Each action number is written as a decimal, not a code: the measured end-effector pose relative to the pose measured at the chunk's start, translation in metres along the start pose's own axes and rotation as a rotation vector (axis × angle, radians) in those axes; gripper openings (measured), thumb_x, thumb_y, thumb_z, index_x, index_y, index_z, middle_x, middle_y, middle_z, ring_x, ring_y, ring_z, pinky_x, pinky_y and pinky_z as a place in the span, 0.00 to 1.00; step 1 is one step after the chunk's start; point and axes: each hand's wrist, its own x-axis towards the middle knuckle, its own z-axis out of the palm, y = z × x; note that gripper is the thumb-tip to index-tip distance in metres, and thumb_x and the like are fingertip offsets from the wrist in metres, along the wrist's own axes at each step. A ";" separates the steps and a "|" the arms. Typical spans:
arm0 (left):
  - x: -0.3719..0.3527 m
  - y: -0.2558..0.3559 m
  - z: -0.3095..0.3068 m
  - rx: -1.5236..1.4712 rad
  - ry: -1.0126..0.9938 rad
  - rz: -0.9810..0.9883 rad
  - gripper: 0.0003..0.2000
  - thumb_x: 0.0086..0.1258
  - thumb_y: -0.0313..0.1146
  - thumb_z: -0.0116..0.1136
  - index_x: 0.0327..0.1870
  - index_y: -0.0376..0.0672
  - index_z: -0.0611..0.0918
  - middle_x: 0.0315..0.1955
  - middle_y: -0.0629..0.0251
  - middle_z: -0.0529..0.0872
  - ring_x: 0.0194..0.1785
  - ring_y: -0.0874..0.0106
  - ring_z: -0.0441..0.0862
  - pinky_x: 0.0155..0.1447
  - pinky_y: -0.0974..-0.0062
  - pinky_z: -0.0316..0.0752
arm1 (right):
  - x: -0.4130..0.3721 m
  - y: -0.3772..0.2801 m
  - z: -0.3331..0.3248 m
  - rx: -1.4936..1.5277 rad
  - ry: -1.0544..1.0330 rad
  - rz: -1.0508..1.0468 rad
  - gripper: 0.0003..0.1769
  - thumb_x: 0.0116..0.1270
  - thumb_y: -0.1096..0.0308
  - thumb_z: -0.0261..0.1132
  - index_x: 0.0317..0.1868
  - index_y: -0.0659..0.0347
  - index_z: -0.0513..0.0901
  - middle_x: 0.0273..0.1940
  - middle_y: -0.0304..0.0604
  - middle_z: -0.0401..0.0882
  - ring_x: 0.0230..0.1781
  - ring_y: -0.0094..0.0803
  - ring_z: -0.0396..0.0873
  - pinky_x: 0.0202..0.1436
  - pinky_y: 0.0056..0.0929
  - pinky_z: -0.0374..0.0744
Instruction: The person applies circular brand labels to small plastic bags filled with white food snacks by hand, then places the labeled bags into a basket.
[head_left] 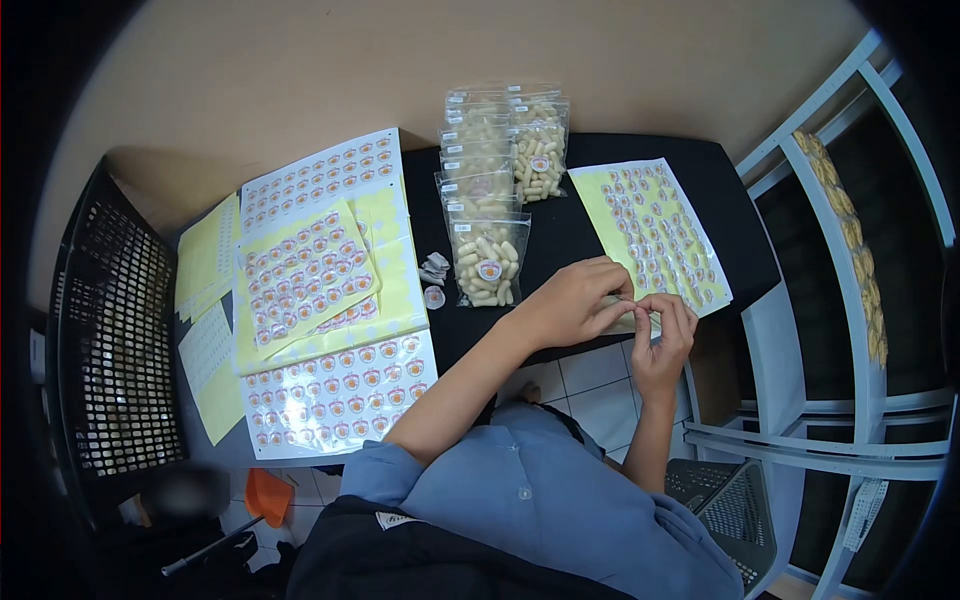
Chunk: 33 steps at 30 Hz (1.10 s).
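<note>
My left hand [575, 303] and my right hand [661, 342] meet fingertip to fingertip over the near edge of a sticker sheet [655, 225]. Both are closed in a pinch, and whatever lies between the fingertips is too small to make out. Round printed stickers in rows cover much of this sheet, on a yellowish backing. To the left of my left forearm stands a clear zip bag of pale capsules [488, 265] with a round sticker on its front. Beside that bag are a loose round sticker [434, 297] and some crumpled sticker pieces [434, 267].
Several more capsule bags [540, 160] overlap in rows on the black table [700, 155]. Stacked sticker sheets [335, 385] cover its left side, next to a black perforated basket [125, 330]. A white shelf rack [815, 200] stands at right, with a grey basket [735, 515] below.
</note>
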 end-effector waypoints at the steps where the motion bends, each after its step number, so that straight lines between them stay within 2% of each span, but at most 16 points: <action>1: 0.000 0.001 -0.001 0.062 -0.014 0.014 0.05 0.55 0.28 0.56 0.28 0.37 0.74 0.25 0.61 0.76 0.33 0.63 0.74 0.38 0.72 0.68 | 0.000 0.001 0.001 0.000 0.000 0.001 0.02 0.55 0.74 0.59 0.29 0.60 0.74 0.30 0.38 0.74 0.33 0.33 0.71 0.45 0.28 0.61; 7: 0.002 0.002 -0.015 0.137 -0.068 0.006 0.05 0.55 0.28 0.56 0.27 0.37 0.74 0.25 0.59 0.77 0.33 0.61 0.74 0.37 0.70 0.68 | 0.008 -0.002 0.000 0.019 -0.044 -0.024 0.02 0.54 0.72 0.59 0.29 0.60 0.74 0.30 0.38 0.73 0.35 0.32 0.71 0.46 0.29 0.60; 9: 0.003 0.004 -0.020 0.082 -0.067 -0.066 0.05 0.56 0.28 0.56 0.26 0.37 0.74 0.25 0.59 0.77 0.33 0.63 0.75 0.36 0.71 0.69 | 0.014 -0.006 -0.001 -0.086 -0.053 -0.076 0.03 0.54 0.71 0.60 0.29 0.59 0.74 0.30 0.38 0.73 0.36 0.31 0.71 0.47 0.30 0.59; 16: 0.004 0.007 -0.032 0.113 -0.100 -0.078 0.05 0.56 0.28 0.56 0.26 0.37 0.75 0.25 0.59 0.78 0.32 0.64 0.75 0.35 0.72 0.69 | 0.015 0.002 -0.010 -0.150 -0.074 -0.107 0.04 0.53 0.69 0.61 0.28 0.58 0.74 0.31 0.37 0.74 0.44 0.32 0.73 0.49 0.32 0.58; 22: 0.004 0.013 -0.036 0.105 -0.091 -0.119 0.05 0.56 0.27 0.56 0.26 0.37 0.75 0.25 0.60 0.78 0.32 0.64 0.75 0.33 0.74 0.69 | 0.011 0.011 -0.018 -0.191 -0.041 -0.111 0.06 0.52 0.68 0.63 0.26 0.58 0.73 0.28 0.37 0.74 0.44 0.32 0.74 0.50 0.34 0.59; 27: 0.004 0.020 -0.037 0.105 -0.024 -0.067 0.05 0.57 0.28 0.56 0.26 0.36 0.75 0.23 0.60 0.76 0.29 0.66 0.73 0.30 0.75 0.67 | 0.012 0.011 -0.020 -0.183 0.004 -0.135 0.10 0.51 0.66 0.65 0.21 0.58 0.73 0.24 0.38 0.73 0.41 0.33 0.75 0.50 0.34 0.60; 29: 0.003 0.024 -0.040 0.112 0.002 -0.088 0.06 0.58 0.29 0.55 0.26 0.36 0.75 0.22 0.61 0.76 0.28 0.69 0.73 0.29 0.76 0.66 | 0.013 0.012 -0.019 -0.124 0.059 -0.090 0.12 0.49 0.65 0.66 0.20 0.59 0.72 0.23 0.38 0.73 0.41 0.35 0.75 0.49 0.34 0.61; 30: 0.002 0.025 -0.042 0.089 0.032 -0.098 0.06 0.58 0.29 0.55 0.26 0.36 0.75 0.22 0.62 0.76 0.28 0.69 0.73 0.29 0.76 0.66 | 0.011 0.011 -0.018 -0.079 0.080 -0.074 0.15 0.50 0.60 0.67 0.25 0.61 0.73 0.28 0.42 0.73 0.41 0.37 0.74 0.48 0.35 0.64; 31: 0.002 0.026 -0.044 0.068 0.063 -0.109 0.06 0.59 0.29 0.55 0.25 0.36 0.74 0.22 0.63 0.75 0.28 0.70 0.73 0.28 0.77 0.66 | 0.011 0.006 -0.014 -0.073 0.075 -0.081 0.15 0.50 0.60 0.67 0.25 0.61 0.73 0.28 0.42 0.73 0.41 0.37 0.74 0.48 0.35 0.64; 33: 0.001 0.023 -0.048 0.093 0.103 -0.099 0.06 0.58 0.29 0.56 0.25 0.36 0.74 0.22 0.64 0.75 0.27 0.72 0.72 0.28 0.78 0.66 | 0.012 -0.013 -0.001 0.021 0.520 -0.081 0.18 0.53 0.57 0.66 0.34 0.62 0.73 0.35 0.45 0.72 0.42 0.39 0.72 0.49 0.35 0.66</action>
